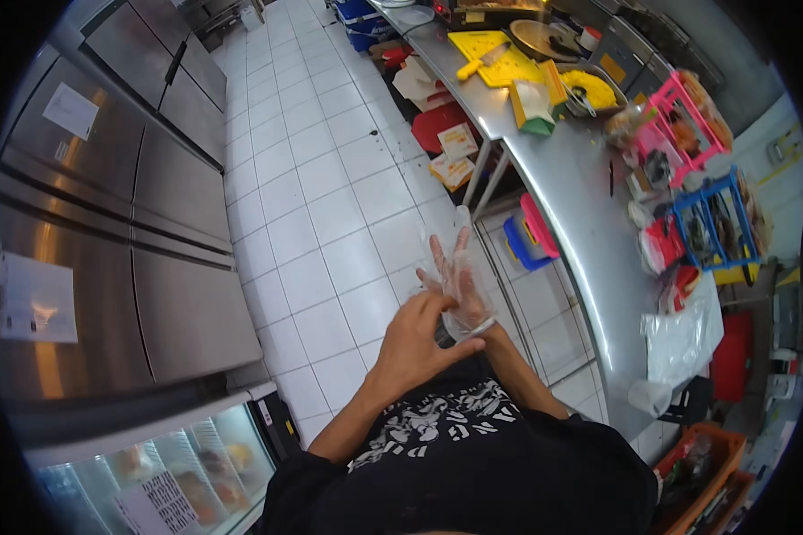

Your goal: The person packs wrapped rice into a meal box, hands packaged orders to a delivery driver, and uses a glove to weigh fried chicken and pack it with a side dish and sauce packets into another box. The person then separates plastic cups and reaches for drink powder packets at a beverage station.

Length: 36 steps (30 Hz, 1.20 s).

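Note:
My right hand (456,281) wears a clear disposable plastic glove (475,304), loose and wrinkled, with slack film past the fingertips. Its fingers point away from me and stand apart, holding nothing. My left hand (415,338) is bare and lies across the right wrist. Its fingers and thumb pinch the glove near the cuff. Both hands are in front of my black printed shirt (468,461), above the white tiled floor (308,200).
On my right runs a steel worktable (555,180) bearing a yellow cutting board (508,63) with a knife (485,60), a pink basket (689,127), a blue basket (716,221) and plastic bags (682,334). Steel refrigerators (181,281) and a glass-door cooler (194,461) line my left.

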Available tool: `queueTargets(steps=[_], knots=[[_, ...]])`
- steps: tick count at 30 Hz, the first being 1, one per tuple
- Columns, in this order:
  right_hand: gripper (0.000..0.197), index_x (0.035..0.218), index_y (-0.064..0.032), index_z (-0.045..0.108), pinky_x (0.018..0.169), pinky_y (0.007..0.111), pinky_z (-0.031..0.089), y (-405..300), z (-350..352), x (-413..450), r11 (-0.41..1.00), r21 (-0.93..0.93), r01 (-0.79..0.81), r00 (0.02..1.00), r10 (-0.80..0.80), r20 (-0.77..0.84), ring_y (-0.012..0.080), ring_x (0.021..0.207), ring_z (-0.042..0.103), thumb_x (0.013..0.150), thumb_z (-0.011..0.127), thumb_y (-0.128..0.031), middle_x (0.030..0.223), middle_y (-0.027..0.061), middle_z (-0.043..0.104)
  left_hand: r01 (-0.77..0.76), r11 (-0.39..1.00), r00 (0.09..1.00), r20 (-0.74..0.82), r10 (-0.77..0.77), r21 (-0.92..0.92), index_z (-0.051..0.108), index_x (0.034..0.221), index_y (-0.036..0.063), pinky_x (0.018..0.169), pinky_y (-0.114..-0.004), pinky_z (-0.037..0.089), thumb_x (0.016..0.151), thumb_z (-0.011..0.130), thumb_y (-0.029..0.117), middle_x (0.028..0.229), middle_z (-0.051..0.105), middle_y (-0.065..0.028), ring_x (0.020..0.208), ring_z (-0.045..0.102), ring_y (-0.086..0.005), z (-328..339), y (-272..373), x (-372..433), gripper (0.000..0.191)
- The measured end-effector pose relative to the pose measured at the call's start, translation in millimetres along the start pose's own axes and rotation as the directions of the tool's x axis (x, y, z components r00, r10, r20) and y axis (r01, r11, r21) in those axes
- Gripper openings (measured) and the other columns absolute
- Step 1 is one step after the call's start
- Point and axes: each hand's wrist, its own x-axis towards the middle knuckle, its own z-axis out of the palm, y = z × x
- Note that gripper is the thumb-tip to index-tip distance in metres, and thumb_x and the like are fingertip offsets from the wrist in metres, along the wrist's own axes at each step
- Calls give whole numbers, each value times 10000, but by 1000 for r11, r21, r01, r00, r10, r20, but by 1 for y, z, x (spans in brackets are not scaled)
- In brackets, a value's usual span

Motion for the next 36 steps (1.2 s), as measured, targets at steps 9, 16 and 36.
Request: queueTargets(steps=[9,16,36], knots=[[726,1473,-78,-11,1120,315,106,15,-5,296,975,-222,7,1000,-7,-2,235,1410,124,969,342,-462,1515,176,145,175,975,981,-55,-184,-139,581,875,-34,674,-351,471,904,575,179,785,608,-161,725,613,-272,-101,-126,177,216],[771,1468,-70,-37,1137,379,67,26,-4,492,968,-194,162,986,-165,-4,233,1390,184,955,381,-465,1498,152,183,127,952,990,-31,-141,-280,583,905,-24,614,-324,450,917,560,199,756,587,-135,642,557,-225,-173,-237,322,224],[303,1069,-25,652,759,353,494,-60,-200,933,423,-864,-273,734,-489,-471,297,808,649,816,600,-183,907,182,671,287,903,887,444,-124,-321,543,1153,14,827,-309,489,903,587,163,1017,640,-116,938,627,-194,-305,-461,761,294]])
